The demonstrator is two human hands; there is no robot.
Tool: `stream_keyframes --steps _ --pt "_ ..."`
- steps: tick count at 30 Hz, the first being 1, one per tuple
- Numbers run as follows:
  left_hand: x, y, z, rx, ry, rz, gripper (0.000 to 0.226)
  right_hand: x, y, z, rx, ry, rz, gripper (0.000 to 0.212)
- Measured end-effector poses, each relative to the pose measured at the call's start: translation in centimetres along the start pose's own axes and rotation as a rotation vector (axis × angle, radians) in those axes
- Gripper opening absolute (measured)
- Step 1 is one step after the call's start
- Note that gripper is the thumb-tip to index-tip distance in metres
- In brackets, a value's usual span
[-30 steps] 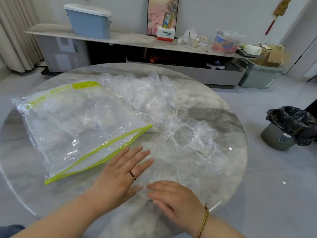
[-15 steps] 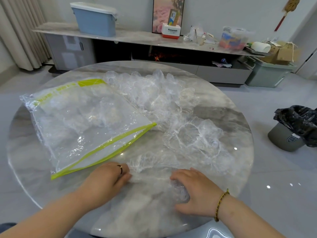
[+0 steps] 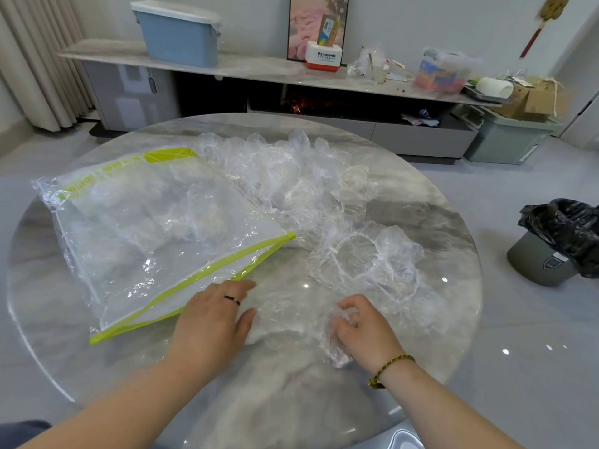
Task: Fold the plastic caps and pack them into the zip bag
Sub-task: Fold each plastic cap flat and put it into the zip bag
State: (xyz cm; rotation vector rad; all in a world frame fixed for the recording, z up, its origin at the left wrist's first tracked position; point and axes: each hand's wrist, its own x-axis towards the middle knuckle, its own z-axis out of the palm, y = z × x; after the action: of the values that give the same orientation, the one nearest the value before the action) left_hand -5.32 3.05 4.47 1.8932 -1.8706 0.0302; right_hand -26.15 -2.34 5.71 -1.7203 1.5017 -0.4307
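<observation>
The fingers [image 3: 238, 288] of the left hand [image 3: 212, 319] lie straight and close together, palm down. They press flat on the left part of a clear plastic cap [image 3: 288, 315] spread on the bench [image 3: 431, 335], and the thumb points right across the film. A dark ring [image 3: 232, 299] sits on one finger. The fingers [image 3: 348, 304] of the right hand [image 3: 364, 332] are curled and pinch the cap's right edge, where the film is bunched into a crumpled wad under the palm. A braided bracelet [image 3: 390, 367] circles that wrist.

The left fingertips lie just beside the green zip strip [image 3: 194, 288] of the zip bag [image 3: 152, 234]. The bag lies flat on the left half of the bench, its zip edge facing the person. Crumpled clear film shows through it, though I cannot tell whether that lies inside or beneath.

Beyond the right hand one loose cap [image 3: 364, 259] lies opened out, its elastic ring showing. Behind it a heap of caps [image 3: 285, 179] runs along the bag's far side to the back of the round marble top.

On the floor to the right stands a grey waste bin [image 3: 538, 267] with a black liner. Against the wall a low sideboard [image 3: 259, 68] carries a blue lidded box [image 3: 178, 35] and a Panasonic carton [image 3: 324, 58], and a green storage crate [image 3: 505, 142] stands at its right end.
</observation>
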Motion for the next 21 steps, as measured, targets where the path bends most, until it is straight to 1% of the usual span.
stream_keyframes --steps 1,2,3,4,5,6,7,8,9,11,12,13,15,16,17,18,19,21 --pt "-0.1 0.2 0.6 0.004 0.061 0.113 0.030 0.1 0.3 0.1 -0.071 -0.001 -0.010 0.022" --pt "-0.1 0.6 1.0 -0.009 0.065 0.199 0.033 0.1 0.2 0.3 -0.176 -0.014 -0.018 0.034" --pt "-0.2 1.1 1.2 -0.015 0.019 0.252 0.038 -0.2 -0.1 0.3 -0.330 -0.004 -0.046 0.043" --pt "-0.3 1.5 1.5 -0.001 -0.043 0.292 0.043 -0.5 -0.3 0.5 -0.496 0.072 -0.119 0.048" --pt "-0.5 1.6 1.8 0.031 -0.122 0.315 0.046 -0.6 -0.2 0.9 -0.618 0.198 -0.225 0.050" --pt "-0.7 1.6 2.2 0.073 -0.199 0.322 0.049 -0.5 0.1 1.5 -0.687 0.327 -0.345 0.047" --pt "-0.9 1.5 2.4 0.114 -0.284 0.310 0.051 -0.3 0.7 2.1 -0.737 0.416 -0.423 0.037" --pt "-1.0 1.3 2.7 0.134 -0.369 0.298 0.054 -0.1 1.1 2.6 -0.762 0.438 -0.469 0.028" --pt "-1.0 1.2 2.8 0.143 -0.454 0.287 0.058 0.0 1.6 3.0 -0.789 0.418 -0.477 0.028" --pt "-0.9 1.3 2.8 0.168 -0.516 0.280 0.067 0.1 2.3 3.6 -0.830 0.327 -0.442 0.057" --pt "-0.8 1.3 3.0 0.173 -0.499 0.282 0.068 0.2 2.5 3.6 -0.850 0.320 -0.436 0.069" --pt "-0.8 1.1 3.3 0.163 -0.499 0.277 0.069 0.3 2.6 3.5 -0.858 0.317 -0.433 0.074" --pt "-0.6 1.6 2.6 0.134 -0.497 0.277 0.070 0.3 2.7 3.6 -0.854 0.306 -0.449 0.074" --pt "-0.4 1.7 2.6 0.120 -0.465 0.300 0.072 0.2 2.8 3.7 -0.832 0.308 -0.442 0.071" --pt "-0.1 1.6 2.6 0.086 -0.441 0.308 0.075 0.3 3.1 3.7 -0.802 0.353 -0.459 0.063" --pt "0.1 1.5 2.7 0.048 -0.404 0.309 0.077 0.3 3.3 3.6 -0.772 0.419 -0.489 0.048" --pt "0.3 1.4 2.6 0.004 -0.357 0.310 0.074 0.4 3.4 3.6 -0.738 0.504 -0.559 0.034" --pt "0.6 0.6 3.0 -0.130 -0.217 0.290 0.063 0.4 2.8 3.3 -0.622 0.573 -0.696 0.030"
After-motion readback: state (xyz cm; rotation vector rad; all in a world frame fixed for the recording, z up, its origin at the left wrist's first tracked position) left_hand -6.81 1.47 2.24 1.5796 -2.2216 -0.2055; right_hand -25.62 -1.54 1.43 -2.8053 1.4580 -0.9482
